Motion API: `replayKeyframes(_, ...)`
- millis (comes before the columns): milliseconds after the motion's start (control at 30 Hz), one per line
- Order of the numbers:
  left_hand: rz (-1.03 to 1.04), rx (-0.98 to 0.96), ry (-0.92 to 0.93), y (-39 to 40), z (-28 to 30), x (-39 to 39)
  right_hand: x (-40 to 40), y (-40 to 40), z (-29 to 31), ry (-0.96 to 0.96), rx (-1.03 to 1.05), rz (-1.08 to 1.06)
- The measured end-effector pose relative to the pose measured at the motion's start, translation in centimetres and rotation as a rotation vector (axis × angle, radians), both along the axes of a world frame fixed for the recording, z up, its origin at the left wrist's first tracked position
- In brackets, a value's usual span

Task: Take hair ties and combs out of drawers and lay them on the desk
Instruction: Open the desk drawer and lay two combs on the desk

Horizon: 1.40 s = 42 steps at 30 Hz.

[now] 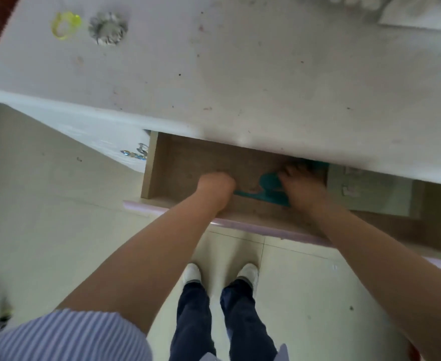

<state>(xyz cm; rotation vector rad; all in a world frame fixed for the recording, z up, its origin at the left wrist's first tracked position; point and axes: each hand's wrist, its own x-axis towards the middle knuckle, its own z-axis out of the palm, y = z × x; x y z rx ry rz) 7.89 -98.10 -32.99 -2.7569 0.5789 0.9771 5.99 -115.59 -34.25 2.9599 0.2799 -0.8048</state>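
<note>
An open wooden drawer (183, 157) juts out below the white desk (240, 74). Both my hands are inside it. A teal comb (266, 190) lies on the drawer floor, and my right hand (300, 186) rests on its right part, fingers bent over it. Whether the comb is gripped is blurred. My left hand (215, 187) is curled into a fist just left of the comb's thin handle; nothing shows in it. On the desk's far left lie a yellow-green hair tie (64, 25) and a grey-white scrunchie (108, 27).
A pale grey box (370, 194) fills the drawer's right part. The neighbouring closed drawer has a glassy handle (136, 151) at the left. The drawer's lilac front edge (240, 225) sits before my legs and white shoes. Blurred items lie at the desk's far right.
</note>
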Motion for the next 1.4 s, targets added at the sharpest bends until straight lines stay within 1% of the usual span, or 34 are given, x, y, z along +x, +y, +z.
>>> replayKeyframes(67,-0.037,0.020,0.059,-0.7,-1.3,0.5,0.6,0.1,-1.2,-0.092,-0.051,0.036)
replayKeyframes(133,-0.084,0.001,0.100,-1.0,-2.2,1.0,0.8,0.0,-2.0,-0.160,-0.067,0.071)
replayKeyframes(233,-0.251,-0.034,0.052,-0.3,-2.7,1.4,0.6,0.2,-1.6,-0.190,0.001,-0.043)
replayKeyframes(333,-0.341,-0.019,0.073,0.5,-3.0,1.3,0.0,0.5,0.2,-0.115,0.010,-0.152)
replayKeyframes(400,-0.300,-0.041,0.113,0.8,-2.4,1.3,-0.5,0.6,1.3,-0.046,0.072,-0.183)
replayKeyframes(467,-0.139,-0.128,0.130,1.5,-0.7,1.1,-0.9,0.8,3.0,-0.014,0.154,-0.192)
replayKeyframes(533,-0.067,-0.169,0.121,2.5,1.9,0.5,-0.9,1.3,5.3,-0.011,0.227,-0.186)
replayKeyframes(633,-0.130,-0.100,0.016,4.9,6.6,-0.7,-0.5,2.9,9.6,-0.001,0.348,-0.153)
replayKeyframes(667,-0.119,-0.110,-0.027,5.9,8.3,-0.9,-0.3,3.6,11.3,-0.002,0.386,-0.135)
replayKeyframes(733,-0.019,-0.193,-0.145,8.5,11.9,-1.3,0.3,5.1,14.6,-0.054,0.462,-0.114)
replayKeyframes(833,0.249,-0.420,-0.453,12.1,16.3,-1.1,1.8,7.3,19.1,-0.266,0.573,-0.068)
replayKeyframes(867,0.321,-0.436,-0.537,12.9,17.1,-0.8,2.4,8.0,20.2,-0.379,0.642,-0.034)
replayKeyframes(900,0.360,-0.410,-0.604,13.3,17.5,-0.1,3.2,8.5,21.0,-0.498,0.695,0.035)
replayKeyframes(933,0.389,-0.362,-0.639,13.4,17.6,0.8,3.9,9.1,21.5,-0.621,0.698,0.126)
replayKeyframes(967,0.404,-0.296,-0.647,13.4,17.4,1.8,4.7,9.5,21.6,-0.707,0.646,0.207)
replayKeyframes(1000,0.395,-0.219,-0.643,13.3,16.9,2.9,5.5,9.9,21.1,-0.752,0.556,0.255)
replayKeyframes(1067,0.342,-0.094,-0.613,12.6,15.4,4.8,7.3,10.4,19.0,-0.633,0.319,0.263)
replayKeyframes(1133,0.301,-0.024,-0.580,11.6,13.5,6.2,8.4,10.5,15.9,-0.431,0.161,0.260)
replayKeyframes(1167,0.288,0.002,-0.561,11.1,12.5,6.7,8.7,10.5,14.4,-0.365,0.115,0.257)
replayKeyframes(1233,0.260,0.030,-0.547,10.3,10.5,7.5,9.0,10.6,11.8,-0.322,0.084,0.226)
replayKeyframes(1300,0.227,0.054,-0.523,10.0,9.1,8.3,9.2,11.0,10.0,-0.338,0.092,0.179)
replayKeyframes(1400,0.272,0.043,-0.459,10.0,8.7,9.6,10.4,11.7,9.1,-0.368,0.099,0.060)
